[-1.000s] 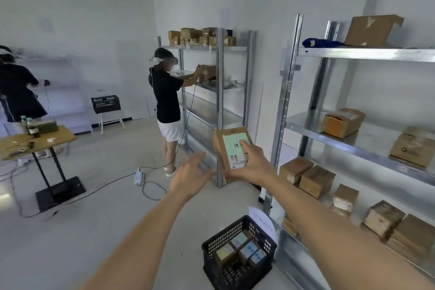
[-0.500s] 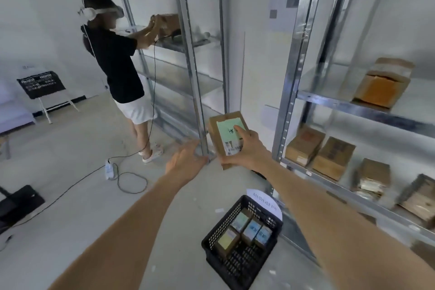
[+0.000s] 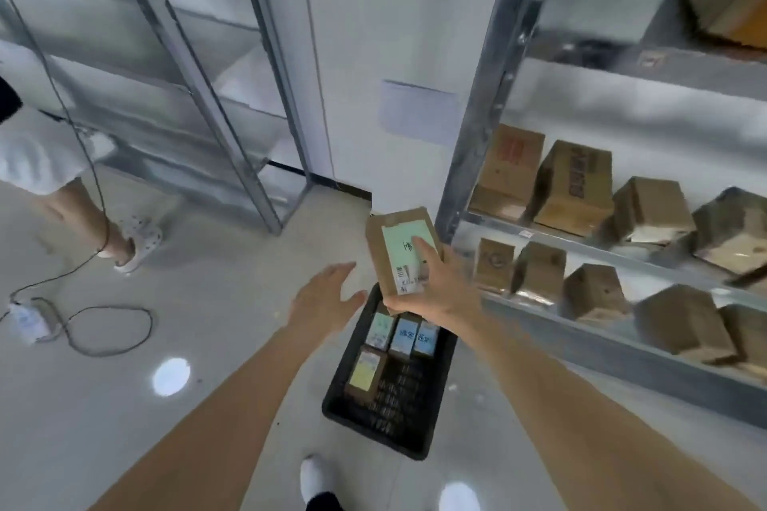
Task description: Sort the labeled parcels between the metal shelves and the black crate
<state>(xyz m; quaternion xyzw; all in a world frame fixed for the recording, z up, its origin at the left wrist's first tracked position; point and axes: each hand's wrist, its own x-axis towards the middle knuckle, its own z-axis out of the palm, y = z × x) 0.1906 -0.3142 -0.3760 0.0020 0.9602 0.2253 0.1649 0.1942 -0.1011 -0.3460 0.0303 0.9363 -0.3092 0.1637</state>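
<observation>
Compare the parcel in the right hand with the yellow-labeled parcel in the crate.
The held parcel carries a green label; the yellow-labeled parcel a yellow one. The held parcel is gripped above the black crate by the right hand; the yellow-labeled parcel lies inside it. Both are brown cardboard.

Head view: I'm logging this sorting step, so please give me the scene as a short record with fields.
held parcel: green-labeled cardboard parcel, above the crate
right hand: right hand grips the parcel, thumb on its label
left hand: left hand open, holding nothing, beside the parcel
black crate: black crate on the floor, four labeled parcels inside
metal shelves: metal shelves on the right, brown boxes on them
</observation>
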